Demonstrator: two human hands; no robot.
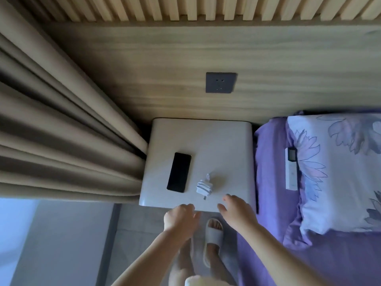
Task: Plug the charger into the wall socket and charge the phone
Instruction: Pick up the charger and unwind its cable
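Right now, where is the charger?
In the head view, the white charger, its cable wound around it, lies on the white bedside table near the front edge, just right of the black phone and ahead of both hands.

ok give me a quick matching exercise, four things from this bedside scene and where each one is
Things:
1. phone
2. charger
3. socket
4. remote

Places:
a. on the wooden wall above the nightstand
b. on the bed, beside the pillow
c. left part of the nightstand top
d. near the nightstand's front edge, cable wrapped round it

Pairs: 1-c, 2-d, 3-a, 4-b
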